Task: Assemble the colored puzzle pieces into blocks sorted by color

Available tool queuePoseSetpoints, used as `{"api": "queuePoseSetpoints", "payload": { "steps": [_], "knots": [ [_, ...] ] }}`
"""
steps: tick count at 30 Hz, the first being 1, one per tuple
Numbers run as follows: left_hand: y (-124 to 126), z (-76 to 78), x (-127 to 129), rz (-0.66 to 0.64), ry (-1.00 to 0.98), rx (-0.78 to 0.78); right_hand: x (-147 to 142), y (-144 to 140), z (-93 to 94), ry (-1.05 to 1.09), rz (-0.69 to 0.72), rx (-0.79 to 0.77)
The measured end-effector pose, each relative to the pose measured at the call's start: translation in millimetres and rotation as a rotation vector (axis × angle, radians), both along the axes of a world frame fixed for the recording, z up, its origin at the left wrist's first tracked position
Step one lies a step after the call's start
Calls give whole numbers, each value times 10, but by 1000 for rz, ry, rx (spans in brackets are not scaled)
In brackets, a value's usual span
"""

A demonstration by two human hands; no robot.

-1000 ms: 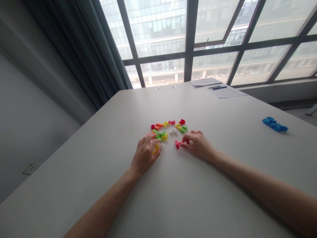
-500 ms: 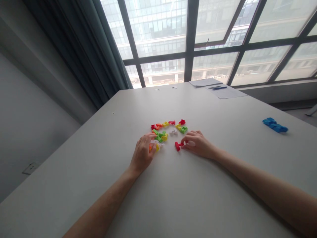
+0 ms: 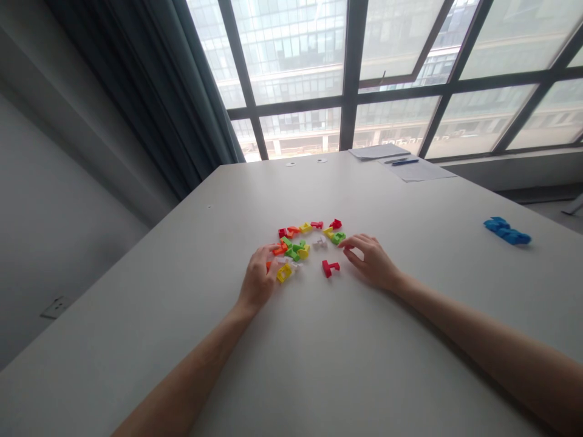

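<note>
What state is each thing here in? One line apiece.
Left hand: fingers at the orange piece, grip unclear
Right hand: open beside the green piece
Front red plastic piece: loose on the table
Blue pieces: clustered
Curtain: gathered in folds
Window sash: ajar
Wall socket: nothing plugged in
Blue pen: lying flat

The upper body's working parts consist of two human arms, each comprising a forearm, a wrist and a hand. The left forearm (image 3: pixel 209 358) is bare along its visible length, broad at the lower edge of the view and tapering evenly to a narrow left wrist (image 3: pixel 243 308). The right forearm (image 3: pixel 469 337) is likewise bare, with a smooth, slender outline that narrows to the right wrist (image 3: pixel 397 281). The left hand (image 3: pixel 259 276) and the right hand (image 3: pixel 368 261) are ungloved. Each has a smooth, rounded back and slim fingers (image 3: pixel 357 240) with a separate thumb. Fingernails and fine surface markings are too small to tell. The upper arms lie outside the view.
</note>
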State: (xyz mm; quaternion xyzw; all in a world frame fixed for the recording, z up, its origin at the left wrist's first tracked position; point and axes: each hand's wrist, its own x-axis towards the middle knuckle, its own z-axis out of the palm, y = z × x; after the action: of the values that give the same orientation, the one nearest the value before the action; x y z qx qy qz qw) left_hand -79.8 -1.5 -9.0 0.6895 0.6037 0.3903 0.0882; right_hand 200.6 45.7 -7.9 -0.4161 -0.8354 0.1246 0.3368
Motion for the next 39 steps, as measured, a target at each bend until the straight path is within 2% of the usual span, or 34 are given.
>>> {"api": "queuePoseSetpoints", "payload": {
  "steps": [4, 9, 15, 20, 27, 33, 36, 39],
  "knots": [
    [-42, 21, 42, -69, 137, 61, 49, 133, -43, 57, -103, 22],
    [-76, 30, 78, -106, 250, 90, 117, 458, -147, 9, -181, -114],
    [-79, 33, 81, -123, 266, 93, 37, 834, -136, -48, -128, -119],
    [-85, 45, 81, -144, 272, 75, -40, 972, -40, -91, -60, -149],
    [-53, 22, 57, -167, 182, 63, 166, 947, 21, -149, -60, -139],
    [-5, 21, 40, -152, 46, 54, 411, 745, 6, -168, -94, -103],
    [26, 45, 29, -89, -86, -7, 498, 555, -10, -170, -85, -95],
    [87, 79, 0, 18, -297, -135, 540, 380, -54, -139, -74, -61]
  ]
}}
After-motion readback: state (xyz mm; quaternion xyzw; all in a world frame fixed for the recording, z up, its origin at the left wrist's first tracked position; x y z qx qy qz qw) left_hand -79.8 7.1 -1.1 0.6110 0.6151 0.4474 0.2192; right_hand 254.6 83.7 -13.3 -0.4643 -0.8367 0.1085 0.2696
